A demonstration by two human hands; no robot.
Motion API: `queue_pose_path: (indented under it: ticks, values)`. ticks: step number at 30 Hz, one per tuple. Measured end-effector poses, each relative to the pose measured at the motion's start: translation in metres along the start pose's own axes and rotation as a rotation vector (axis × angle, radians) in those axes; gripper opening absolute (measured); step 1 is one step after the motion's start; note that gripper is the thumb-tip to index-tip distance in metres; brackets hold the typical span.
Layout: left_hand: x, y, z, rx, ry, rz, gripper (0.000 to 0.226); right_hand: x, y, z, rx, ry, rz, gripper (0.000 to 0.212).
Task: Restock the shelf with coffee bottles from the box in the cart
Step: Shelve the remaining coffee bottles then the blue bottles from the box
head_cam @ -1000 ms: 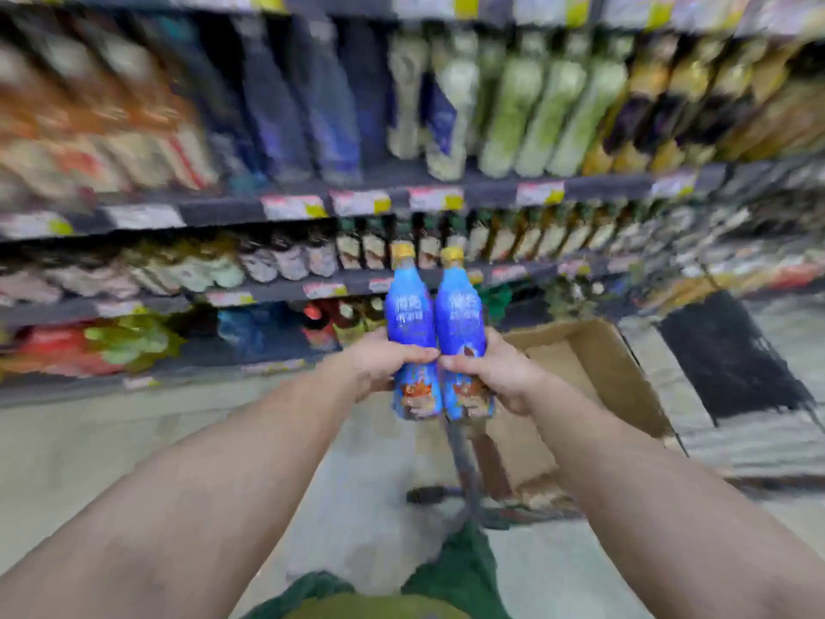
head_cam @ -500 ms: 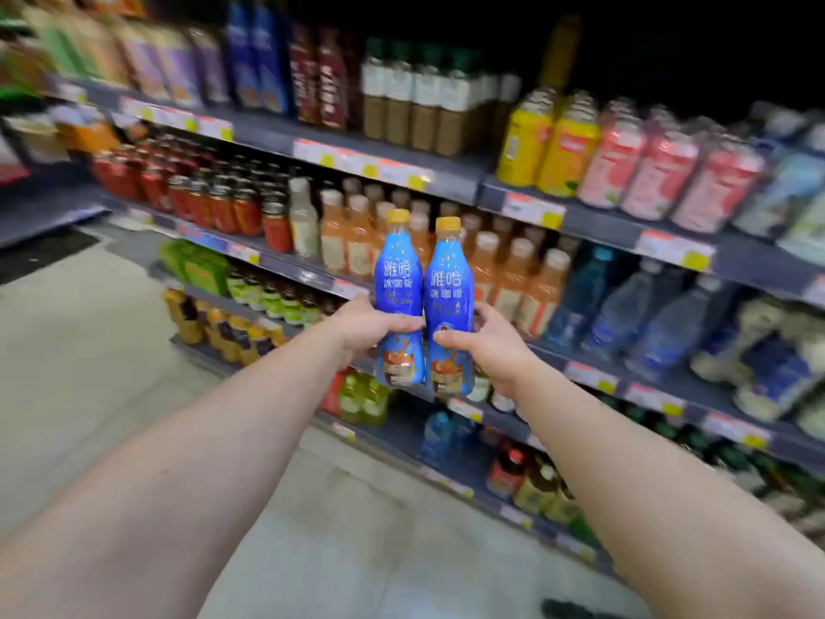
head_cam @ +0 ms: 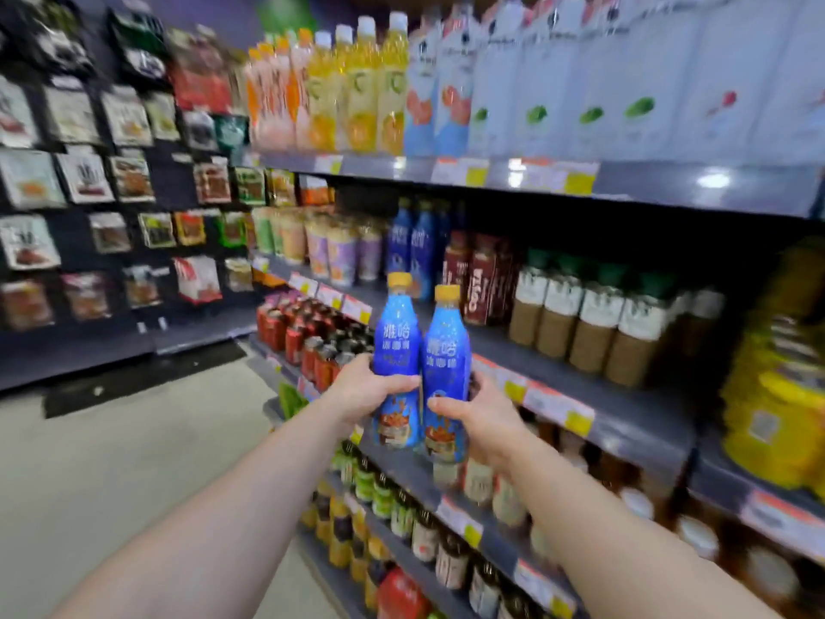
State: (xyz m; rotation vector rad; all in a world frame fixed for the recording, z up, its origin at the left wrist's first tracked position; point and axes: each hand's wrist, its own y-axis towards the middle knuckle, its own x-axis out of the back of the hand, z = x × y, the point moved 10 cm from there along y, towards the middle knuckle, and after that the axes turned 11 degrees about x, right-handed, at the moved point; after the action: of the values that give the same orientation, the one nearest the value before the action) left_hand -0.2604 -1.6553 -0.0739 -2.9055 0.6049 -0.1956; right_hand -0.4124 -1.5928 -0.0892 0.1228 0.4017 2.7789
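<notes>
I hold two blue coffee bottles with yellow caps upright, side by side, in front of the shelves. My left hand (head_cam: pixel 362 390) grips the left bottle (head_cam: pixel 396 350) round its lower half. My right hand (head_cam: pixel 480 417) grips the right bottle (head_cam: pixel 446 364) the same way. Behind them, on the middle shelf (head_cam: pixel 625 395), stand a few matching blue bottles (head_cam: pixel 415 247) next to dark red coffee bottles (head_cam: pixel 484 279). The box and the cart are out of view.
Beige milk-tea bottles (head_cam: pixel 593 332) fill the shelf to the right, yellow jugs (head_cam: pixel 781 373) further right. Juice bottles (head_cam: pixel 357 87) and white cartons (head_cam: pixel 580 78) line the top shelf. Red cans (head_cam: pixel 308 337) sit lower left. Snack packets (head_cam: pixel 89 172) hang on the left wall. Grey floor (head_cam: pixel 111 462) lies below left.
My view has swung from the cart and box up to the shelves. Both hands have kept their grip on the two bottles and carried them higher, closer to the middle shelf.
</notes>
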Motion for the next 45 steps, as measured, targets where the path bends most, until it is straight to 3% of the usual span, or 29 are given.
queue_pose_path:
  ticks: [11,20,32,36,39,41,44,45]
  values:
    - [0.076,0.139,-0.065,-0.114,-0.198,-0.128,0.047,-0.036,0.163,0.031,0.212,-0.085,-0.018,0.045]
    - [0.128,0.261,-0.13,-0.244,-0.155,0.063,0.039,-0.064,0.271,0.031,0.359,-0.323,-0.282,0.043]
    - [0.157,0.351,-0.133,-0.202,-0.043,0.333,0.046,-0.085,0.337,-0.016,0.101,-0.694,-0.596,0.07]
    - [0.149,0.36,-0.131,-0.214,-0.058,0.382,0.05,-0.089,0.348,-0.024,0.071,-0.602,-0.611,0.077]
    - [0.142,0.356,-0.129,-0.245,-0.059,0.418,0.047,-0.087,0.333,-0.01,0.154,-0.43,-0.701,0.053]
    - [0.136,0.352,-0.13,-0.277,-0.041,0.44,0.047,-0.097,0.319,0.004,0.27,-0.388,-0.634,0.038]
    - [0.122,0.342,-0.134,-0.334,-0.047,0.453,0.044,-0.134,0.313,0.001,0.218,-0.514,-0.27,0.062]
    - [0.115,0.338,-0.135,-0.351,-0.038,0.456,0.043,-0.136,0.311,0.001,0.198,-0.578,-0.24,0.069]
